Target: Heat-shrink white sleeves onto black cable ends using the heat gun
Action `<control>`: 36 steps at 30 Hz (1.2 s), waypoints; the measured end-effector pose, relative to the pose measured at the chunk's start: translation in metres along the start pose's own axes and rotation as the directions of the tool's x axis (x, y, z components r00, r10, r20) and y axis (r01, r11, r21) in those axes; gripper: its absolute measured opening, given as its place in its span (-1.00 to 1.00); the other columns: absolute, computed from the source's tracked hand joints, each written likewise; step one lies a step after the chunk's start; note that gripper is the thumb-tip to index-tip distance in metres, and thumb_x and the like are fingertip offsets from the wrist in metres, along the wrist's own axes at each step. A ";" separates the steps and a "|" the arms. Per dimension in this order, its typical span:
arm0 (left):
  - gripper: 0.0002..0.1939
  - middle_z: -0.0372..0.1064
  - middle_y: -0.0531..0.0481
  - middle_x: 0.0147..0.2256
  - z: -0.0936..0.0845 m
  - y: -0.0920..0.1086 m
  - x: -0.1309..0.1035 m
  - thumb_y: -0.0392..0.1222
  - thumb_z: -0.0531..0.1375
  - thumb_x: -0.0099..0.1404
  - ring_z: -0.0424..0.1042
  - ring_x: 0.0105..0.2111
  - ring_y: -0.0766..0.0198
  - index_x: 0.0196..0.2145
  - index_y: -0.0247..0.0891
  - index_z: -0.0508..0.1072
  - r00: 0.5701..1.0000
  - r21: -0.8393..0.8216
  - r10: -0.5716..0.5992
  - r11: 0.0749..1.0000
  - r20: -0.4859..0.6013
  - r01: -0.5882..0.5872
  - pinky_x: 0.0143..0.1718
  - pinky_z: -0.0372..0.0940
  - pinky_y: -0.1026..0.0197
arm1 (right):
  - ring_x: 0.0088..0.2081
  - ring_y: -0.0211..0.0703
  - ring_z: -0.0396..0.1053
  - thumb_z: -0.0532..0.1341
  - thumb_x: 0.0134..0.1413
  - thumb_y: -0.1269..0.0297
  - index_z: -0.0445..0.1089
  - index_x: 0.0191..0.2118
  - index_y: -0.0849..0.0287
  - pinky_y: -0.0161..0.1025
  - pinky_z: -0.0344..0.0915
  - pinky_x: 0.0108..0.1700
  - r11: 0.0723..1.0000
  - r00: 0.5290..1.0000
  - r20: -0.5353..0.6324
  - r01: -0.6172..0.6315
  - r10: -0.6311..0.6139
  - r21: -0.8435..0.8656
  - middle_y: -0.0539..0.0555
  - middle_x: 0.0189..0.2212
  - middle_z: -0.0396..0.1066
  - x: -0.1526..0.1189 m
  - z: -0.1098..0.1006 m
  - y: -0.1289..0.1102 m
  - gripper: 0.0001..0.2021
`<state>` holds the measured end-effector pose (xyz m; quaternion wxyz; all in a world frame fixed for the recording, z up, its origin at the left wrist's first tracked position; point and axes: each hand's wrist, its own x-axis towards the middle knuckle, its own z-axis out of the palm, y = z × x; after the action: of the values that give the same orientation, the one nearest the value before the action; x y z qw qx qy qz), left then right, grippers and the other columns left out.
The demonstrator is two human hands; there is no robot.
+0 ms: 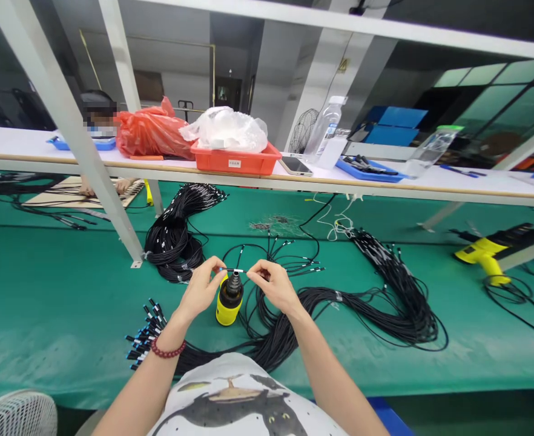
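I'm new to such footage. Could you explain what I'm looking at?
No machine here, just a person's bare left hand and right hand, in one picture from a head-worn camera looking forward and down. Both hold the same thin black cable, by the nozzle of what looks like an upright yellow heat gun. Bundles of black cables lie on the green work surface; a similar yellow tool is at the right. A red bin sits on the shelf beyond.
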<state>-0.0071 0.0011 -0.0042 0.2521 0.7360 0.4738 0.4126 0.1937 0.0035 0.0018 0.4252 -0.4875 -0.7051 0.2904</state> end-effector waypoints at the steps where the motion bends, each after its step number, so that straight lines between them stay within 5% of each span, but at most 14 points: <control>1: -0.84 0.35 0.06 -0.37 0.000 0.000 0.000 -0.10 0.05 0.32 0.26 -0.41 0.30 -0.31 -0.21 0.35 1.000 0.004 0.003 1.000 -0.001 -0.003 -0.36 0.12 0.27 | -0.50 -0.27 0.22 0.20 0.03 0.19 0.39 -0.48 0.20 -0.35 0.12 -0.42 1.000 1.000 0.002 -0.005 0.005 0.000 -0.03 -0.55 0.34 0.000 0.000 0.001 -0.80; 10: -0.48 0.06 0.14 -0.67 -0.002 0.006 0.001 0.09 -0.13 0.39 0.10 -0.59 0.34 -0.65 -0.22 0.12 0.996 0.096 -0.080 0.993 0.038 0.076 -0.47 -0.04 0.24 | -0.59 -0.32 0.02 0.05 0.22 0.08 0.39 -0.56 0.19 -0.33 -0.05 -0.48 0.982 0.998 0.063 0.008 0.004 -0.187 -0.09 -0.69 0.13 -0.004 -0.003 -0.003 -0.58; 20: -0.81 0.35 0.02 -0.35 0.002 -0.003 0.001 -0.08 0.02 0.34 0.30 -0.28 0.23 -0.32 -0.20 0.34 1.000 0.081 0.026 0.996 -0.008 -0.025 -0.23 0.15 0.20 | -0.53 -0.28 0.18 0.17 0.08 0.13 0.37 -0.51 0.20 -0.34 0.08 -0.46 0.997 0.999 -0.034 -0.001 -0.001 -0.076 -0.05 -0.61 0.30 -0.002 0.002 0.001 -0.73; 26: -0.79 0.41 -0.02 -0.25 0.000 -0.004 0.000 -0.04 0.02 0.35 0.33 -0.19 0.18 -0.24 -0.18 0.36 0.997 0.092 -0.006 0.996 -0.080 0.013 -0.11 0.18 0.13 | -0.47 -0.21 0.30 0.14 0.11 0.04 0.47 -0.46 0.20 -0.31 0.16 -0.37 0.997 0.989 -0.141 -0.050 0.041 -0.057 0.03 -0.55 0.43 0.002 0.000 0.014 -0.66; 29: -0.75 0.41 -0.05 -0.23 -0.001 -0.024 -0.002 -0.03 0.00 0.36 0.34 -0.16 0.16 -0.11 -0.18 0.32 0.991 0.124 -0.062 0.989 -0.118 0.077 -0.09 0.19 0.11 | -0.33 -0.11 0.39 0.01 0.19 -0.04 0.48 -0.22 0.23 -0.26 0.24 -0.29 0.979 0.930 -0.317 -0.204 0.187 -0.020 0.13 -0.36 0.50 0.002 -0.002 0.048 -0.55; 32: -0.76 0.41 -0.07 -0.18 0.002 -0.064 -0.015 -0.20 0.02 0.32 0.34 -0.10 0.16 -0.05 -0.19 0.27 0.988 0.307 -0.152 0.940 -0.004 0.145 -0.05 0.17 0.10 | -0.27 -0.04 0.41 -0.04 0.17 0.01 0.45 -0.18 0.24 -0.19 0.29 -0.29 0.928 0.888 -0.311 -0.370 0.340 -0.045 0.19 -0.31 0.50 -0.014 0.002 0.094 -0.55; 34: -0.66 0.40 -0.06 -0.10 0.008 -0.095 -0.031 -0.40 -0.01 0.24 0.32 -0.02 0.20 -0.05 -0.17 0.28 0.914 0.507 -0.340 0.841 0.222 0.189 -0.01 0.14 0.12 | -0.40 -0.04 0.42 0.08 0.06 0.06 0.46 -0.32 0.22 -0.18 0.30 -0.37 0.899 0.884 -0.221 -0.434 0.413 -0.056 0.14 -0.48 0.48 -0.033 0.010 0.119 -0.66; 36: -0.62 0.45 -0.05 -0.17 0.018 -0.122 -0.052 -0.51 0.04 0.08 0.38 -0.07 0.16 -0.17 -0.19 0.36 0.839 0.566 -0.437 0.800 0.324 0.198 -0.06 0.16 0.11 | -0.42 -0.05 0.43 0.14 -0.01 0.14 0.46 -0.37 0.20 -0.20 0.31 -0.39 0.884 0.883 -0.121 -0.463 0.454 -0.058 0.12 -0.52 0.47 -0.054 0.022 0.135 -0.75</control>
<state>-0.0621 0.0056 -0.1259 0.2150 0.7565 0.6159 0.0455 0.2428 0.0013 -0.1364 0.3594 -0.6727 -0.5585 0.3263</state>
